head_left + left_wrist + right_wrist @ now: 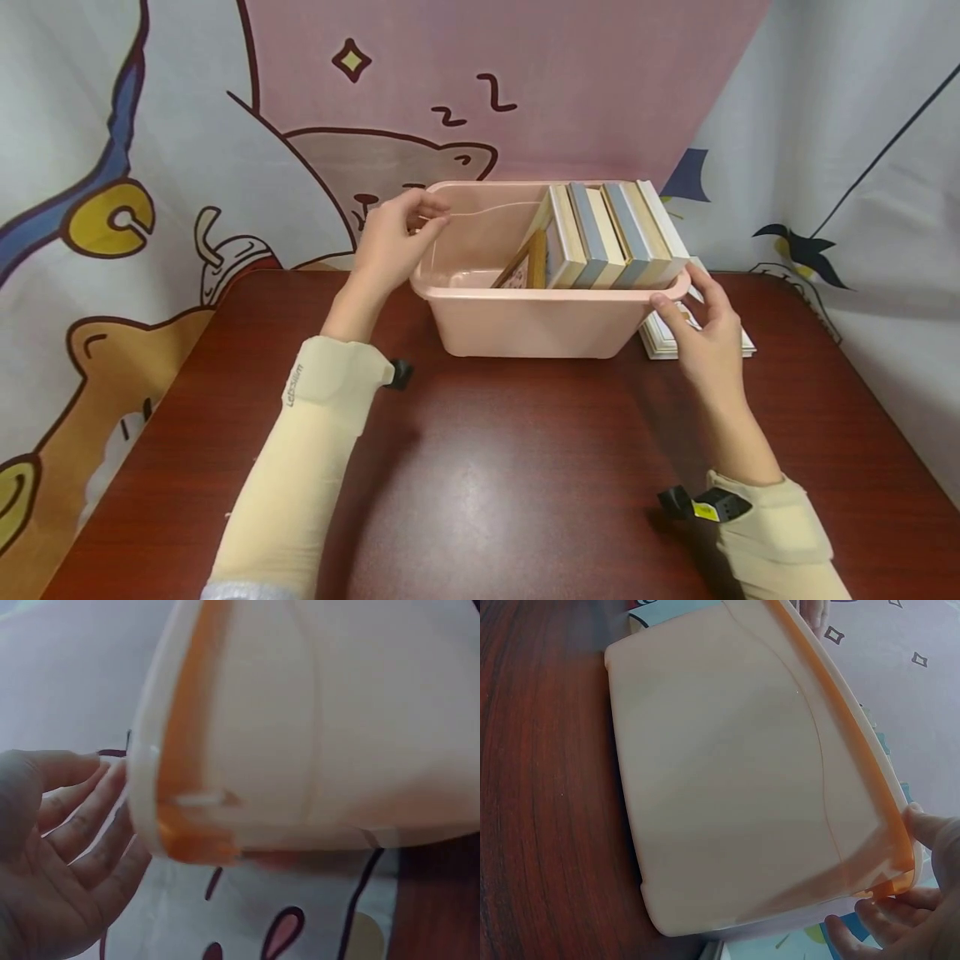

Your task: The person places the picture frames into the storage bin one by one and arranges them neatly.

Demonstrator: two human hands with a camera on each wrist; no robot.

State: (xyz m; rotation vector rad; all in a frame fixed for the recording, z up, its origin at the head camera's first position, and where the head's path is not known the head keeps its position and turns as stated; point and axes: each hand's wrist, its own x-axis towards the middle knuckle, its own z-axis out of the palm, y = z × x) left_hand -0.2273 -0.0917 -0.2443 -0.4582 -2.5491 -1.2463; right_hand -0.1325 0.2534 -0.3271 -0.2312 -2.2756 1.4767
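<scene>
A pink plastic bin [534, 327] stands toward the back of the table. Several books [600, 237] with white, cream and blue-grey covers are upright in its right half. A small brown-framed item [537, 260] leans against them on the left. My right hand [708, 333] grips the bin's front right corner, thumb on the rim and fingers beneath it, as the right wrist view also shows. At the left end, my left hand [397, 237] is beside the rim with loosely extended fingers; whether they touch it, I cannot tell.
A low stack of white, flat, book-like items [660, 340] lies on the dark red-brown table [465, 467], partly hidden behind the right hand. Directly behind the table hangs a cartoon-printed cloth [600, 75].
</scene>
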